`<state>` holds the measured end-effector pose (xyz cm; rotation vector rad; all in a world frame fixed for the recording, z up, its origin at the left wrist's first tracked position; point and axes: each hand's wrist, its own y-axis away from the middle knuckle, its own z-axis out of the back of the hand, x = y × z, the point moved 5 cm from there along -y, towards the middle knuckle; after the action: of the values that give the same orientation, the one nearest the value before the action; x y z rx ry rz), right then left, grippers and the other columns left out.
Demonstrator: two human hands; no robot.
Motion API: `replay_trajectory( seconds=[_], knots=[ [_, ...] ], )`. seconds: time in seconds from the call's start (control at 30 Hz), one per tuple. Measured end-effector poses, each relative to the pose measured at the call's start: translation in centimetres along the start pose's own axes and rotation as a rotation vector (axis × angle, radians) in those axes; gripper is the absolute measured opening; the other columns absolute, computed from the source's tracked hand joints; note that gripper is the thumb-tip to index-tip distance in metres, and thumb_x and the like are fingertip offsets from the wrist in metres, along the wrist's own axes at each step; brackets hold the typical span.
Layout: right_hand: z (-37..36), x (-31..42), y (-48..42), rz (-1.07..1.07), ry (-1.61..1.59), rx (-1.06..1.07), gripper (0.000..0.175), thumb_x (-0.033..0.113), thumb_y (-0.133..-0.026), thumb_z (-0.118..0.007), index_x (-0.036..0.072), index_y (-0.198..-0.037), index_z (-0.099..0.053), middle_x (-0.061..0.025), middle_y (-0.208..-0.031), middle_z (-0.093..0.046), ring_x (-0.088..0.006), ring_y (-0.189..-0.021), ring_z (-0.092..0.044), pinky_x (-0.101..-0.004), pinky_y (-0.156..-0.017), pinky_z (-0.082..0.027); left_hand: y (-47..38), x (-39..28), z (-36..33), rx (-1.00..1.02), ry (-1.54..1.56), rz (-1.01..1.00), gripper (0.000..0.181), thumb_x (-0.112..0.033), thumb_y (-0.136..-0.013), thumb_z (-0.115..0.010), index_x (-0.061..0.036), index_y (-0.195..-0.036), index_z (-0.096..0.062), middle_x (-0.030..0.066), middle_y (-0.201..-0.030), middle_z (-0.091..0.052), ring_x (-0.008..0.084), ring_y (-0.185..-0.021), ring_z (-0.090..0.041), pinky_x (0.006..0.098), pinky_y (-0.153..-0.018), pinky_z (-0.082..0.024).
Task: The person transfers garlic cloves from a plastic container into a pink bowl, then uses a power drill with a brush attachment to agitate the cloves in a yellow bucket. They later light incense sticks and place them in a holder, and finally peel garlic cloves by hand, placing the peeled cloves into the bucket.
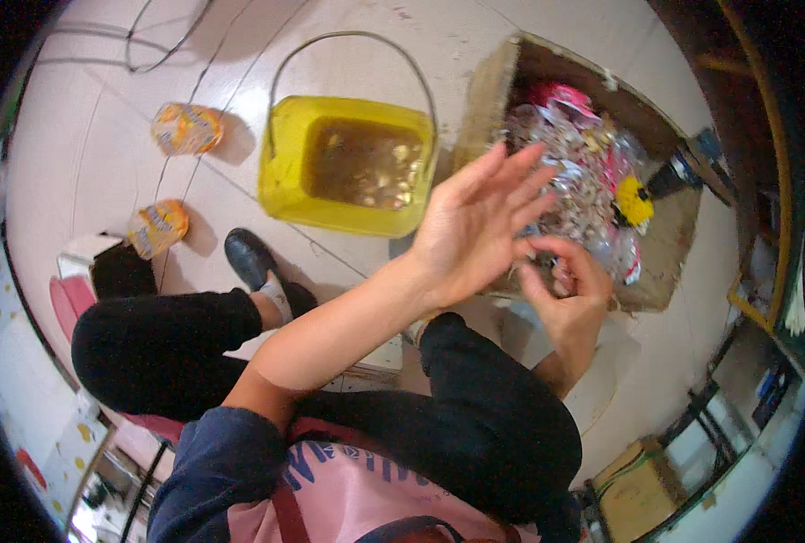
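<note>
My left hand (474, 227) is stretched out over the near-left side of an open cardboard box (487, 102), palm up with the fingers apart, and holds nothing. Close against its little-finger edge is my right hand (572, 288), with its fingers curled and thumb and forefinger near each other. A small bit may sit at those fingertips, but blur hides it. Inside the box lies a heap of pale brown scraps (572, 193) mixed with crumpled plastic wrappers (569, 102). A yellow bucket (284, 163) with a raised wire handle stands left of the box, holding murky brown liquid with pale pieces in it.
Two orange printed packages (187, 129) (158, 227) rest on the tiled floor at left. A yellow round object (634, 201) with a dark handle lies at the box's right side. My black shoe (250, 252) is below the bucket. Another cardboard box (636, 492) sits at lower right.
</note>
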<state>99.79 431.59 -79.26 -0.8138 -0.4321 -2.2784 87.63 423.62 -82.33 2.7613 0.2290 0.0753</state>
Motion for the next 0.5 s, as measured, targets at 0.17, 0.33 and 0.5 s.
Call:
replay_trajectory(
  seconds=[0.17, 0.33, 0.5],
  knots=[
    [1.6, -5.9, -0.4, -0.144, 0.184, -0.319, 0.021, 0.012, -0.082, -0.071, 0.005, -0.101, -0.066, -0.0001, -0.072, -0.050, -0.0094, -0.062, -0.045, -0.0240, -0.054, -0.037, 2.3, -4.1, -0.7, 0.074, -0.247, 0.113, 0.056, -0.045, -0.094, -0.048, -0.0063, -0.134, -0.047, 0.0125, -0.136, -0.049, 0.0242, -0.122, -0.048, 0.0456, -0.103, -0.039],
    [2.3, -6.7, 0.0, -0.152, 0.251, -0.225, 0.024, 0.013, -0.087, -0.064, 0.004, -0.109, -0.065, -0.0103, -0.080, -0.064, -0.0212, -0.072, -0.059, -0.0332, -0.066, -0.047, 2.2, -16.3, 7.4, -0.295, -2.454, -0.081, 0.027, -0.017, -0.083, -0.059, -0.0082, -0.108, -0.066, 0.0167, -0.086, -0.068, 0.0304, -0.079, -0.067, 0.0385, -0.072, -0.054],
    [0.8, -2.0, -1.0, 0.065, 0.167, -0.244, 0.027, 0.004, -0.087, -0.058, 0.005, -0.113, -0.065, -0.0068, -0.081, -0.063, -0.0150, -0.064, -0.051, -0.0283, -0.057, -0.041, -2.3, -17.0, 16.7, -0.084, -2.507, 0.069, 0.066, -0.021, -0.065, -0.074, -0.0079, -0.126, -0.054, 0.0198, -0.108, -0.065, 0.0366, -0.103, -0.061, 0.0432, -0.089, -0.048]
  ],
)
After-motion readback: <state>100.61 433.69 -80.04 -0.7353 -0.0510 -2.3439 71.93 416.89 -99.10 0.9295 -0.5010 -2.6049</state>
